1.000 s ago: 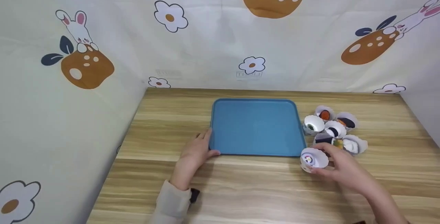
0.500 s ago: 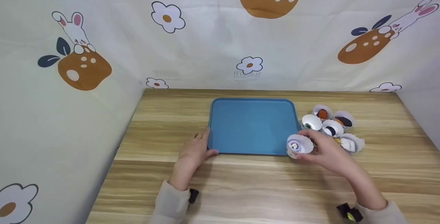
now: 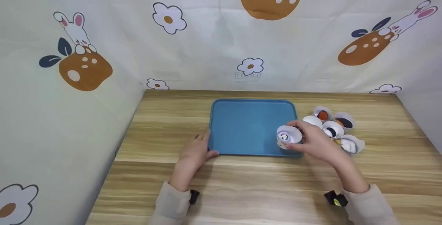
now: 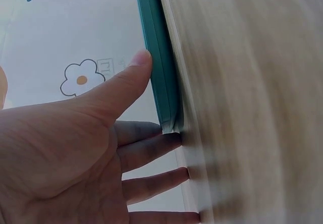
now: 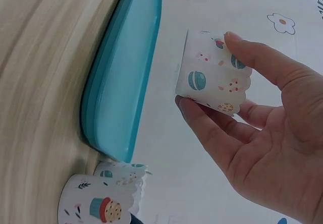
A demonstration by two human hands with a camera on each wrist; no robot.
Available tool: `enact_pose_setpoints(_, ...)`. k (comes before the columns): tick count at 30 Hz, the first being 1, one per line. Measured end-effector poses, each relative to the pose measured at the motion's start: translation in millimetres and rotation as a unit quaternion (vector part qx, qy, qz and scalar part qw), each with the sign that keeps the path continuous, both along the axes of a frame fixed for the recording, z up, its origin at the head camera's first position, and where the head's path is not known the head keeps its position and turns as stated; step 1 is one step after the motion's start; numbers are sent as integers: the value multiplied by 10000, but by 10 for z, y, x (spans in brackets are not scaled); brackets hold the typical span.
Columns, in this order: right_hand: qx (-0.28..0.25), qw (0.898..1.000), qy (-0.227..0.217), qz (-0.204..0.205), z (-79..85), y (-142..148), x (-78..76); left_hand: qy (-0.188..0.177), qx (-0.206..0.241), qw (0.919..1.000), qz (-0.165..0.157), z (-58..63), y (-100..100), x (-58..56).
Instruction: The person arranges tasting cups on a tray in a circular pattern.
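My right hand (image 3: pixel 314 140) pinches a white paper cupcake cup (image 5: pixel 209 72) between thumb and fingers. It is held above the right front part of the blue tray (image 3: pixel 248 125). Inside the cup lies a small round roll-shaped piece (image 3: pixel 285 136) with a coloured centre. In the right wrist view the cup is clear of the tray, its side printed with small cakes. My left hand (image 3: pixel 195 150) touches the tray's left front corner, with thumb on the front rim and straight fingers along the left side; the left wrist view shows the thumb (image 4: pixel 141 57) against the edge.
Right of the tray stand several more scalloped paper cups, holding small food-like pieces: an orange-red one (image 3: pixel 322 115), a dark-topped one (image 3: pixel 345 120) and a white one (image 3: pixel 348 145). My right hand partly hides this group. A patterned cloth (image 3: pixel 207 45) backs the wooden table (image 3: pixel 241 190).
My right hand has lifted the cupcake cup from beside the tray's right front corner and carried it left and away from me, over the tray. The left hand stays at its corner.
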State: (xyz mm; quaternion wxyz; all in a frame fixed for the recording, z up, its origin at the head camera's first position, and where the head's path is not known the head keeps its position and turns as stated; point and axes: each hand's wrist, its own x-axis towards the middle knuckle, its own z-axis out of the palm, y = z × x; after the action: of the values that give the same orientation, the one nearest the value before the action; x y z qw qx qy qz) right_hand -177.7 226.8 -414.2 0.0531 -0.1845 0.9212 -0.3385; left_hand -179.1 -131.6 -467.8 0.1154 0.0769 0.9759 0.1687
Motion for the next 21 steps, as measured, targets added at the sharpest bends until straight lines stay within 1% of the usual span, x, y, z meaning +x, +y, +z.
enact_pose_setpoints(4, -4, 9999, -104, -54, 12, -57, -65, 21, 29, 10000, -5, -3, 6, 4)
enact_pose_setpoints(9, -57, 9994, -226, -245, 36, -123, -146, 66, 35, 10000, -22, 3, 6, 8)
enact_pose_setpoints(13, -22, 9994, -169, -317, 47, -175, -201, 53, 24, 10000, -24, 0, 7, 11)
enact_pose_setpoints(21, -24, 9986, -313, -414, 60, -289, -347, 16, 76, 10000, -19, 26, 0, 25)
